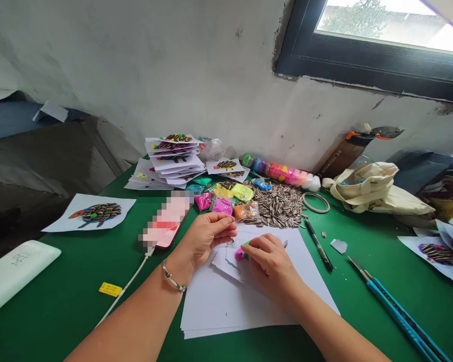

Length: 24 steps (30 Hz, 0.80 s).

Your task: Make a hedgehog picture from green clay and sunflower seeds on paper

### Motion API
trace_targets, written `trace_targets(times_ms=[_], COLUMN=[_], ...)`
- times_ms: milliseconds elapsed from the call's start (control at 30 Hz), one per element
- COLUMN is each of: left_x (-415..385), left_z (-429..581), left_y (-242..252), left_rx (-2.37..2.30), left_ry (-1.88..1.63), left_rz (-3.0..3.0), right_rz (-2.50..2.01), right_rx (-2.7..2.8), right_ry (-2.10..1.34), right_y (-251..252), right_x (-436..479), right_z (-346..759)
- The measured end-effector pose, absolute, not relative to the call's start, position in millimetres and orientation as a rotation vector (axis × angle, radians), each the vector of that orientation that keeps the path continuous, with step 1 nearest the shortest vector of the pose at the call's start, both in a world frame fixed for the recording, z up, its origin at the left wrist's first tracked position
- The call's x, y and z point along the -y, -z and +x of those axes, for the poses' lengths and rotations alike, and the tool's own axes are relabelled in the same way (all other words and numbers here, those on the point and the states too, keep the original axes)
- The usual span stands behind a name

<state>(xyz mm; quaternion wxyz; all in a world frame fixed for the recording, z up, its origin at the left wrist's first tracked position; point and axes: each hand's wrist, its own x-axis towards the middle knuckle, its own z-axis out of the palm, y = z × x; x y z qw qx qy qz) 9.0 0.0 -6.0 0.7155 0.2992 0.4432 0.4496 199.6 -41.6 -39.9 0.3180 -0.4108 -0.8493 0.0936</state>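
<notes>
My left hand (209, 236) hovers over a stack of white paper (245, 296) with thumb and fingers pinched together; what they hold is too small to make out. My right hand (268, 264) rests on the paper and pinches a small lump of pink and green clay (241, 251) against a small white card (230, 256). The two hands are close together, almost touching. Just beyond them lie small bags of coloured clay (226, 201) and a heap of striped sunflower seeds (279, 203).
On the green table (71, 296): a pile of finished seed pictures (173, 158), one single picture (94, 213), a phone on a cable (166, 223), a white box (15, 271), a black pen (319, 246), blue cutters (400, 314), a tape ring (316, 202), a cloth bag (373, 188).
</notes>
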Motion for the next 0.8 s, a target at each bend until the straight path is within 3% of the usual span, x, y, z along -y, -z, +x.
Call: trace_targets(times_ms=[800], left_x=[-0.5], left_z=[9.5], left_y=[5.8], left_rx=[-0.997], left_ry=[-0.987], left_rz=[0.668], right_rz=[-1.075], right_rx=[2.342], right_ry=[-0.174], right_y=[38.2], right_x=[42.2], right_z=[200.5])
